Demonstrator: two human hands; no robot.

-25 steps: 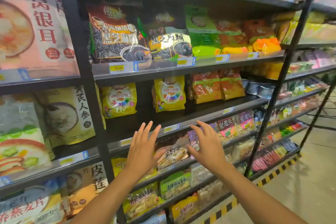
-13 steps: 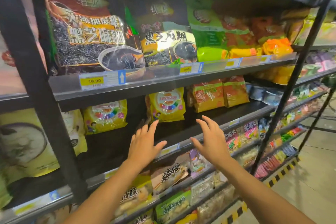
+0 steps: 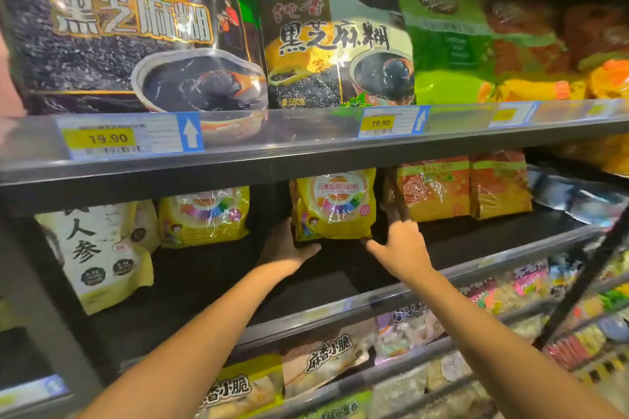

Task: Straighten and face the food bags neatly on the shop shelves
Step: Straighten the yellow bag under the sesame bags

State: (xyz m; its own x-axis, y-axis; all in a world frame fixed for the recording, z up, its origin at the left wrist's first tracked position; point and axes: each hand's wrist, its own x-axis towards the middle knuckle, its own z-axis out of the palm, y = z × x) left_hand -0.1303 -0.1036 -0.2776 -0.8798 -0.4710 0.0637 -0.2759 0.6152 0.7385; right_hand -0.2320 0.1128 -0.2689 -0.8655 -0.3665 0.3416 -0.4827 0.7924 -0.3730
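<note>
A yellow food bag (image 3: pixel 335 206) with a rainbow wheel on its front stands upright on the dark middle shelf (image 3: pixel 476 241). My left hand (image 3: pixel 286 248) clasps its lower left corner, fingers hidden behind the bag and thumb under the bottom edge. My right hand (image 3: pixel 401 245) presses against its lower right side, fingers raised between this bag and an orange bag (image 3: pixel 435 190), thumb at the bottom corner. A matching yellow bag (image 3: pixel 204 214) stands further left, with a gap between the two.
Big black sesame bags (image 3: pixel 129 34) (image 3: pixel 340 44) fill the upper shelf, whose front rail (image 3: pixel 306 153) overhangs my hands. A white and yellow bag (image 3: pixel 95 248) leans at far left. Snack bags (image 3: pixel 326 357) crowd the lower shelves. A black upright post (image 3: pixel 585 275) rises at right.
The view has closed in on the shelves. Both hands moved up and forward from the lower shelf edge and have taken hold of the yellow bag.
</note>
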